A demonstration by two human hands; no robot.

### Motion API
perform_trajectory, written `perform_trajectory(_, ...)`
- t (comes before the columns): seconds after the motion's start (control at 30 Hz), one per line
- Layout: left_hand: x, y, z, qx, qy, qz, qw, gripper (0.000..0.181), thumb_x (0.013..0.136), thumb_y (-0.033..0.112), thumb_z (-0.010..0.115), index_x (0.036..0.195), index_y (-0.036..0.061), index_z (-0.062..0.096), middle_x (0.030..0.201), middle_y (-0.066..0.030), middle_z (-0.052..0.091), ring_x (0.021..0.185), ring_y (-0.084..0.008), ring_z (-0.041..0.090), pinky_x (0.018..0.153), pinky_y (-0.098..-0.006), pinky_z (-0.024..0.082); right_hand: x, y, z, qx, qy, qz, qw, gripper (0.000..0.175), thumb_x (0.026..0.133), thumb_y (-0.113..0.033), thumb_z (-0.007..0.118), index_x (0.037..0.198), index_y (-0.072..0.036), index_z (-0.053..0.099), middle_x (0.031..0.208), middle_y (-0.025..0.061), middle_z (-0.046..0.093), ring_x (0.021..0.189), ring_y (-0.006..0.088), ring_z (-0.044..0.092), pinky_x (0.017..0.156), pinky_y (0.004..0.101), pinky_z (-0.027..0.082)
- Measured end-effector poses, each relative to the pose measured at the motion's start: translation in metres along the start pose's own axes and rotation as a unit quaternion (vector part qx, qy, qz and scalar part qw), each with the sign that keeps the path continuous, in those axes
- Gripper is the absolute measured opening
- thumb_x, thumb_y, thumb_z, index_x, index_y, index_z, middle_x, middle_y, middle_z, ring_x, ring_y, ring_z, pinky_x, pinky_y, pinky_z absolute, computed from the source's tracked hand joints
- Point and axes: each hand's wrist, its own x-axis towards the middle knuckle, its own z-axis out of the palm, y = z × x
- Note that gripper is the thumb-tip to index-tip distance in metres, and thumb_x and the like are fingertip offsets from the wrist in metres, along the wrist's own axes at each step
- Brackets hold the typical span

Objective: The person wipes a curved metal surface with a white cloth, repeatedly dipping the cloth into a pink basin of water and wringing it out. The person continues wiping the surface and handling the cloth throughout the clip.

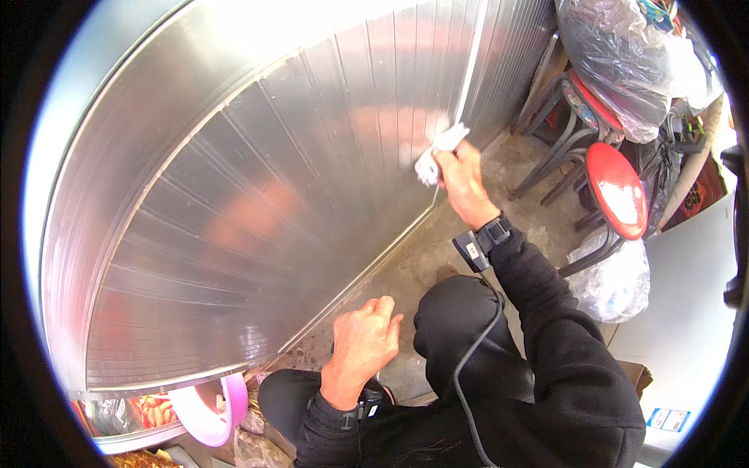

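My right hand (467, 186) grips a crumpled white cloth (440, 155) against the ribbed metal panel (281, 193), close to its vertical corner trim (471, 64). Part of the cloth is hidden behind my fingers. Lower down, my left hand (364, 342) hangs in front of the panel's bottom edge, above my knee. Its fingers are loosely curled and I see nothing in them, though the palm is turned away. The shiny panel carries blurred reflections. Each wrist wears a black strap with a small device, and a grey cable runs along my right sleeve.
To the right stand a red-topped stool (617, 190) and more stools under a large filled plastic bag (623, 58). A clear plastic bag (614, 281) lies beside a white surface (684, 298). A pink-and-white ring-shaped object (234, 403) sits at lower left. Bare concrete floor (404, 275) runs along the panel.
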Motion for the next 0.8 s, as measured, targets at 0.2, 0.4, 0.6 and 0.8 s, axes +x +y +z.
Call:
perform_trajectory(0.2, 0.005, 0.0, -0.001, 0.008, -0.009, -0.004, 1.0, 0.02, 0.099, 0.02, 0.078, 0.102, 0.0024, 0.068, 0.09, -0.0189, 0.075, 0.076, -0.0434, 0.076, 0.066, -0.0523, 0.06, 0.0, 0.115, -0.025, -0.044, 0.078, 0.32, 0.943, 0.014, 0.107, -0.005, 0.066, 0.1, 0.006, 0.072, 0.083, 0.0104, 0.074, 0.059, 0.0171, 0.065, 0.044, 0.0315, 0.045)
perform_trajectory(0.4, -0.002, 0.0, -0.004, 0.014, 0.0, -0.027, 1.0, 0.02, 0.095, 0.018, 0.081, 0.098, 0.0035, 0.067, 0.089, -0.0198, 0.074, 0.08, -0.0455, 0.074, 0.068, -0.0527, 0.059, -0.011, 0.052, -0.004, -0.015, 0.014, 0.196, 0.98, 0.012, 0.104, -0.004, 0.066, 0.102, 0.005, 0.072, 0.087, 0.0107, 0.075, 0.061, 0.0151, 0.066, 0.045, 0.0295, 0.045)
perform_trajectory(0.6, -0.011, -0.003, -0.007, 0.032, -0.002, -0.01, 0.999, 0.022, 0.096, 0.019, 0.08, 0.098, 0.0033, 0.065, 0.089, -0.0207, 0.073, 0.082, -0.0482, 0.073, 0.07, -0.0567, 0.059, -0.012, -0.109, 0.048, 0.025, -0.109, -0.021, 0.993, 0.015, 0.106, -0.01, 0.068, 0.103, 0.004, 0.073, 0.09, 0.0098, 0.075, 0.062, 0.0123, 0.064, 0.049, 0.0272, 0.046)
perform_trajectory(0.8, -0.026, -0.008, -0.021, 0.041, 0.04, 0.016, 0.998, 0.021, 0.1, 0.02, 0.077, 0.1, 0.0031, 0.065, 0.089, -0.0186, 0.075, 0.08, -0.0437, 0.076, 0.068, -0.0543, 0.06, -0.032, -0.182, 0.098, 0.017, -0.122, -0.147, 0.981, 0.017, 0.111, -0.02, 0.07, 0.109, -0.004, 0.07, 0.092, 0.0035, 0.072, 0.071, 0.0089, 0.062, 0.059, 0.028, 0.041)
